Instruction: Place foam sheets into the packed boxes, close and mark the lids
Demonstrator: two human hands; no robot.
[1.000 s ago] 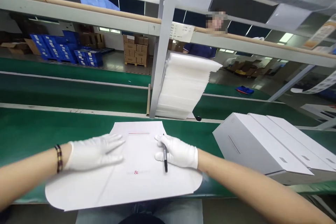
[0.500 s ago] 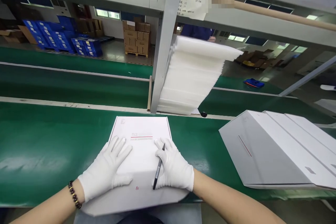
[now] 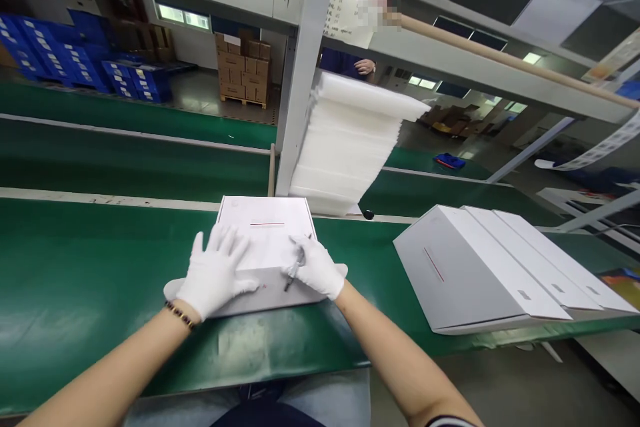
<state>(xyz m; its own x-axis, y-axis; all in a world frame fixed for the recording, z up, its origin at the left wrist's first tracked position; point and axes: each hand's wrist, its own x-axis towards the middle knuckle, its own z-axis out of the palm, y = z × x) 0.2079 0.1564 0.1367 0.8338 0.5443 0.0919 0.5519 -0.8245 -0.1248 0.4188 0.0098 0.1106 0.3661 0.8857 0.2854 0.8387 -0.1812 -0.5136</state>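
Note:
A white cardboard box (image 3: 267,213) with a thin red line on its lid lies on the green work surface in front of me. My left hand (image 3: 215,273), in a white glove, rests with fingers spread on the box's left part. In a white glove too, my right hand (image 3: 315,265) is closed round a dark pen (image 3: 295,270) and touches the box's right side. Small side flaps stick out at the box's near corners, and a small red mark shows on its front part.
Several white boxes (image 3: 470,267) lean in a row at the right. Beyond the box stand a grey metal post (image 3: 305,67) and a stack of white foam sheets (image 3: 345,153). A person (image 3: 345,63) is behind the foam. Blue cartons and brown boxes (image 3: 243,70) fill the background.
The box has moved away from me across the work surface, both hands with it. Its near flap, spread toward me before, now looks folded down at the front. The pen stays in my right hand.

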